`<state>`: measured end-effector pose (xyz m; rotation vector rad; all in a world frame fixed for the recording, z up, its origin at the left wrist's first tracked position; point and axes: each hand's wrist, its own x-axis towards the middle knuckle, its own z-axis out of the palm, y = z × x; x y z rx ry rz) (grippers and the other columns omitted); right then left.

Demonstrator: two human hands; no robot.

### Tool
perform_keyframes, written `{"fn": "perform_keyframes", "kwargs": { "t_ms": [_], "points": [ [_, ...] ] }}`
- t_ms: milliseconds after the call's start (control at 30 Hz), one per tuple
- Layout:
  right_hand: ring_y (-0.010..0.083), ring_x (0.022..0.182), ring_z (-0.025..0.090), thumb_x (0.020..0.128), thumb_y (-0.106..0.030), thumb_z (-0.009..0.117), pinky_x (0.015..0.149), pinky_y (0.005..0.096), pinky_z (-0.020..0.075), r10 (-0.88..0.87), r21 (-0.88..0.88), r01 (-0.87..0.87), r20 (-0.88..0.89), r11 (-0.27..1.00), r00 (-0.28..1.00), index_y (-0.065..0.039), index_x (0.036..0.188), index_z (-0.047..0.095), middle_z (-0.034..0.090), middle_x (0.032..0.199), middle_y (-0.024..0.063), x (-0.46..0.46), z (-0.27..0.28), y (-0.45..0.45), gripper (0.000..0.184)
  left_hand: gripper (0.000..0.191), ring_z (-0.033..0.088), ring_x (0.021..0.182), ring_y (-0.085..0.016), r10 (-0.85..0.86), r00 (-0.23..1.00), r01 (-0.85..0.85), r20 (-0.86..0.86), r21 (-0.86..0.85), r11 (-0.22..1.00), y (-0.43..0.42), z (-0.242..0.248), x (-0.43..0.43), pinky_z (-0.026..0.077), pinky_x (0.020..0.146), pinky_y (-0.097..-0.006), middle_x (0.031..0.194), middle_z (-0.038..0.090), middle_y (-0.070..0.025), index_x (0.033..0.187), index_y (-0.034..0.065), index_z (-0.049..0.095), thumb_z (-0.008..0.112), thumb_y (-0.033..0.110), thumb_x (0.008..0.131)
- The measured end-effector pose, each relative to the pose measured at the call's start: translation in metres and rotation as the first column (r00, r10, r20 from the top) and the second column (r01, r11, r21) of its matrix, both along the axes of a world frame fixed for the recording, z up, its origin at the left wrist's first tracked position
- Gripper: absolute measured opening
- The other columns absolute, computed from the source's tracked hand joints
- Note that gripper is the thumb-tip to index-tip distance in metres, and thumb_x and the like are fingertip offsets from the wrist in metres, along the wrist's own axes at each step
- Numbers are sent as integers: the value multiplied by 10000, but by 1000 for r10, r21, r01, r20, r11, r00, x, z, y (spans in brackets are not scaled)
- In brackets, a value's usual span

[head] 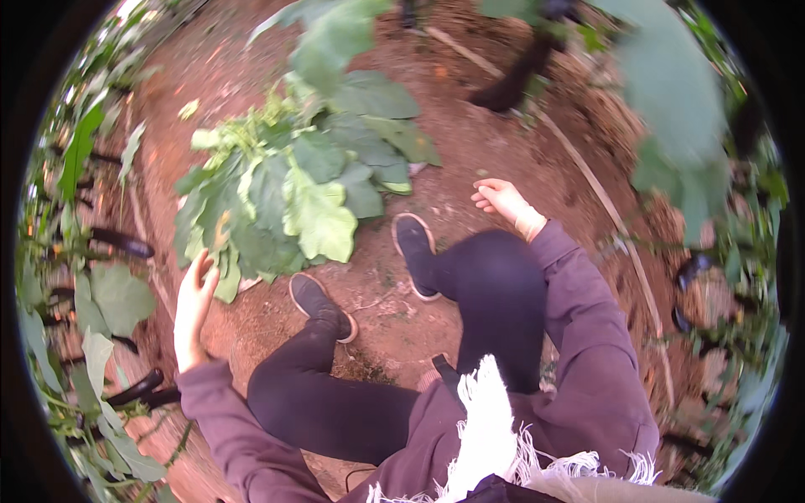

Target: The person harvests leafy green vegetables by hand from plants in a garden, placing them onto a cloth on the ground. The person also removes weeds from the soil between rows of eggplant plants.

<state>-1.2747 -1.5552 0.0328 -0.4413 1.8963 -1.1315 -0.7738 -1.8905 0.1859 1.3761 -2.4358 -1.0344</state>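
Note:
A heap of broad green eggplant leaves [264,201] lies on the soil in front of my feet. Beside its near left edge, my left hand [195,308] is raised, thumb apart from the fingers, with nothing seen in it. My right hand [503,200] hovers past my right knee, to the right of the heap. Its fingers are loosely bent and no object shows in them; a pale band circles that wrist. Both dark shoes [412,254] stand between the heap and me, and my knees are bent wide apart.
Eggplant plants line both sides, with dark eggplants hanging at left [122,242] and a blurred eggplant [519,75] at upper right. A large blurred leaf [673,88] hangs close on the right. A thin pale hose [591,176] runs along the right-hand soil.

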Motion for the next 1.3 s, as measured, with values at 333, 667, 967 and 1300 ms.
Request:
{"fn": "perform_keyframes", "kwargs": {
  "t_ms": [333,667,967,1300],
  "points": [
    [357,999,598,878,-243,540,890,413,468,480,409,-348,-865,844,147,-50,1153,583,635,1074,169,-95,-96,-320,338,634,441,1249,-338,457,806,-440,377,-136,888,-156,-190,122,362,1019,-379,1346,439,-257,1385,-36,320,542,321,911],
    [343,1188,489,909,-471,417,1053,387,314,723,693,-365,-329,622,607,11,1267,471,543,1245,206,-36,-103,-525,603,795,296,1347,-339,675,676,-715,294,42,698,-300,-304,168,287,1078,-376,1457,292,-226,1430,-17,217,411,556,915],
    [372,940,606,889,-252,472,830,400,469,9,133,142,-761,981,649,-51,1058,624,640,986,212,-21,-120,-481,303,805,515,1134,-311,868,440,-855,229,402,327,-342,-303,177,460,868,-422,1288,486,-224,1363,-17,360,502,592,857],
    [310,968,638,835,-218,579,786,391,524,-76,424,414,-618,806,782,-69,1237,545,623,1070,236,-134,-198,-412,429,662,578,1023,-269,696,660,-735,285,53,676,-333,-265,120,444,864,-377,1152,595,-193,1237,-30,500,672,418,780]
  ]
}}
